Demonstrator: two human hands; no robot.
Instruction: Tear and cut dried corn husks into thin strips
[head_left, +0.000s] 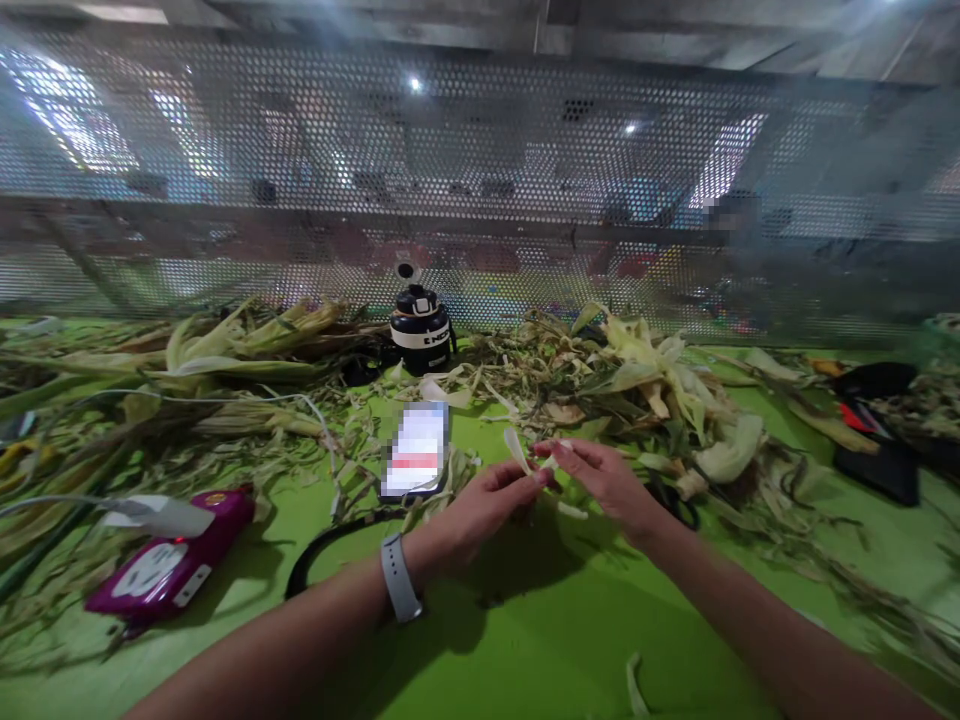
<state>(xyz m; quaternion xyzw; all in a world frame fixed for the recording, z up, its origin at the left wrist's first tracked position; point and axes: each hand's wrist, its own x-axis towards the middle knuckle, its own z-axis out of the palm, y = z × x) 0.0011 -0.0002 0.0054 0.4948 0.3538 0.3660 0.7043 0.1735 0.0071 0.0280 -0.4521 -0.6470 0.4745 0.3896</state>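
Observation:
Both my hands meet over the green table (pixel 525 650), pinching a thin pale strip of corn husk (pixel 517 450) between them. My left hand (pixel 487 505), with a grey watch on its wrist, has its fingers closed on the strip's lower part. My right hand (pixel 607 480) grips it from the right with thumb and fingers pressed together. A small pale piece (pixel 571 511) lies just below the hands.
Heaps of corn husks lie at the left (pixel 225 350) and right (pixel 660 400). A phone (pixel 416 450) lies ahead of my hands, a black-and-white bottle (pixel 420 330) behind it, a magenta device (pixel 169 565) with a cable at left, black items (pixel 877 440) at right. A perforated metal screen (pixel 480 180) backs the table.

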